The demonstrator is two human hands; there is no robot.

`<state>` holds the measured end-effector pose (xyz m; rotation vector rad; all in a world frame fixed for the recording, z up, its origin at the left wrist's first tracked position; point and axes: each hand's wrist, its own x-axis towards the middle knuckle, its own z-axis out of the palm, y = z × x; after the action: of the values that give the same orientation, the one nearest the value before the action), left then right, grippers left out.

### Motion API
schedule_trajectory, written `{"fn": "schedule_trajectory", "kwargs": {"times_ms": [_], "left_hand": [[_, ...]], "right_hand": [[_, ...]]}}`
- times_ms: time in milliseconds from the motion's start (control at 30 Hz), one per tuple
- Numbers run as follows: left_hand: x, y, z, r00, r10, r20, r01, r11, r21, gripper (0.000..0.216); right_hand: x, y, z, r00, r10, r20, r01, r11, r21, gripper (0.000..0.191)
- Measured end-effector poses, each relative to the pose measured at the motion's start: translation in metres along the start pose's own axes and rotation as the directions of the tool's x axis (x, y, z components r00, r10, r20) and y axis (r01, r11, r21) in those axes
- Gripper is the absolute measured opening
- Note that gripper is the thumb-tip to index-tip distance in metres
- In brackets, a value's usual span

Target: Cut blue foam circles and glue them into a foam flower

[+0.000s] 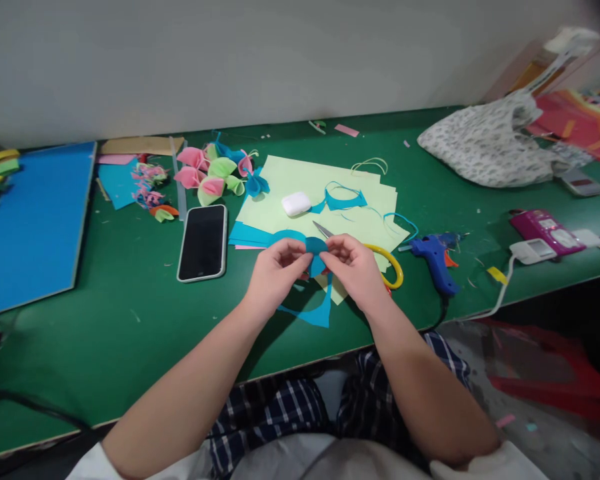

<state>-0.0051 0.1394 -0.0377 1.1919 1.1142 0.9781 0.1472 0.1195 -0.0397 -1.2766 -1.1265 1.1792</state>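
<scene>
Evidently, from the head view, both hands are working together just past the table's near edge. The left hand is pinching one side of a small blue paper piece between thumb and fingers, and the right hand is gripping the other side, presumably so the curling paper is staying steady. Its long axis seems to be running from twelve to six o'clock, the lower end pointing at six; fingers are hiding its sides, so I cannot be sure. From it, the scissors are lying at four o'clock, partly under the right hand, blades aiming toward ten. The glue gun is resting at three, probably for easy reach, and the phone is lying at nine.
</scene>
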Motion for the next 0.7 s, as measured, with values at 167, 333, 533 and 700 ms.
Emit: {"fn": "schedule_trajectory", "kwargs": {"times_ms": [167,333,533,700], "left_hand": [[-0.0011,-0.0005,-0.0018,0.977,0.192,-0.099,-0.153,0.938,0.310,0.012],[-0.0048,0.0025,-0.0003,0.987,0.155,-0.049,-0.137,0.955,0.262,0.015],[-0.0080,0.0036,0.0020,0.955,0.291,-0.058,-0.247,0.889,0.385,0.011],[-0.0084,0.0018,0.0027,0.940,0.338,-0.048,-0.295,0.876,0.382,0.011]], "right_hand": [[-0.0007,-0.0010,-0.0028,1.000,0.009,-0.025,-0.010,0.999,-0.048,0.012],[-0.0014,-0.0034,-0.0020,0.994,0.088,0.059,-0.096,0.986,0.136,0.015],[-0.0008,-0.0040,-0.0019,0.997,0.022,0.073,-0.037,0.977,0.208,0.015],[0.0010,-0.0024,-0.0018,0.999,0.031,0.019,-0.034,0.970,0.242,0.016]]}}
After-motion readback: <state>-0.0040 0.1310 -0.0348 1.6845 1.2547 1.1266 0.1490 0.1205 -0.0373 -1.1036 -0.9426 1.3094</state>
